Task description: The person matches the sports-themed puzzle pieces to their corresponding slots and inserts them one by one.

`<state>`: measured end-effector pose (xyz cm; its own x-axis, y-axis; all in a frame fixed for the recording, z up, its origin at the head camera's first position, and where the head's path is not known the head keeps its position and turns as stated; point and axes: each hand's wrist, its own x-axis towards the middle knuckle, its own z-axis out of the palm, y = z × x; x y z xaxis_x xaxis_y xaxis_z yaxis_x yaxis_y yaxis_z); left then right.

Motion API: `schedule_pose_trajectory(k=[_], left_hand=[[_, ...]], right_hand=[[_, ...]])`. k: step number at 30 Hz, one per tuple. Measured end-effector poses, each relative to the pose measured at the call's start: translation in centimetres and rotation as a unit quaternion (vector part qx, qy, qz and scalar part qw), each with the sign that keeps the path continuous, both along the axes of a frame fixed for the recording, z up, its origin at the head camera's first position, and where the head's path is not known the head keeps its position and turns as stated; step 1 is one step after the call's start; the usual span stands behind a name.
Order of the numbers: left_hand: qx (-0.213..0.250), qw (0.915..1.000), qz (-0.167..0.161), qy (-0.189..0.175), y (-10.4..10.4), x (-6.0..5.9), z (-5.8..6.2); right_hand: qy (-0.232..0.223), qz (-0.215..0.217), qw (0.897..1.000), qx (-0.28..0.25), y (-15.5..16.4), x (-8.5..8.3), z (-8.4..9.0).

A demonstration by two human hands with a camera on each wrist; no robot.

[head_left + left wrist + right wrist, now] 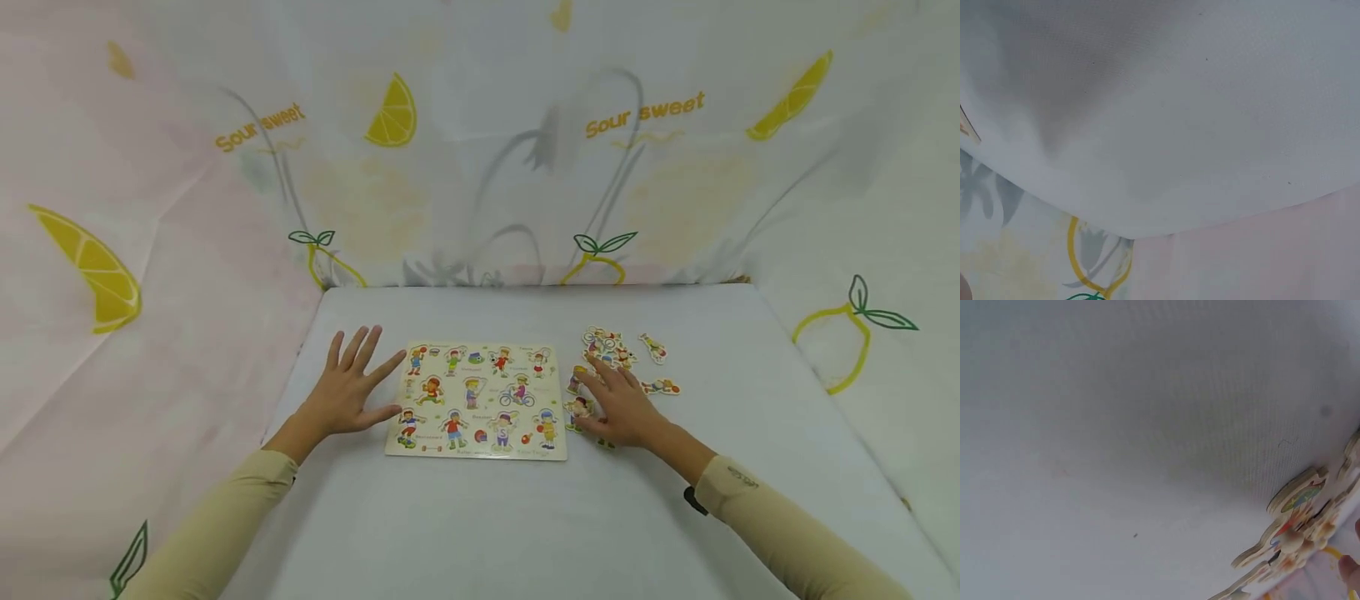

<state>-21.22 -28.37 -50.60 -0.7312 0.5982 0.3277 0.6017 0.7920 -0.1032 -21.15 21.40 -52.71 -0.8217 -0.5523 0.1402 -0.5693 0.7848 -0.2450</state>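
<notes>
A flat rectangular puzzle board [442,400], covered with colourful children at sports and small printed words, lies mid-table in the head view. My left hand [347,392] is at its left side, fingers spread wide, with thumb and index tips right at the board's edge. To the right of the board, my right hand [626,408] is over a loose heap of wooden figure puzzle pieces [600,342], its fingers extended and partly hiding them. Several pieces [1291,531] appear edge-on in the right wrist view, near a fingertip [1350,572].
Apart from the heap, one figure piece [652,347] lies behind the right hand and another [662,387] to its right. A white tabletop [465,525] carries everything. Fabric walls [480,192] printed with lemons stand at the back and sides.
</notes>
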Motion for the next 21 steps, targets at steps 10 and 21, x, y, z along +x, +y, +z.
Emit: schedule_pose_trajectory(k=[10, 21], left_hand=[[0.024, 0.9994, -0.024, 0.005, 0.4, 0.5, -0.5], [0.061, 0.9881, -0.131, 0.05, 2.7, -0.4, 1.5]], right_hand=[[0.019, 0.061, 0.996, -0.057, -0.4, 0.2, -1.0], [-0.079, 0.012, 0.993, -0.086, -0.7, -0.1, -0.9]])
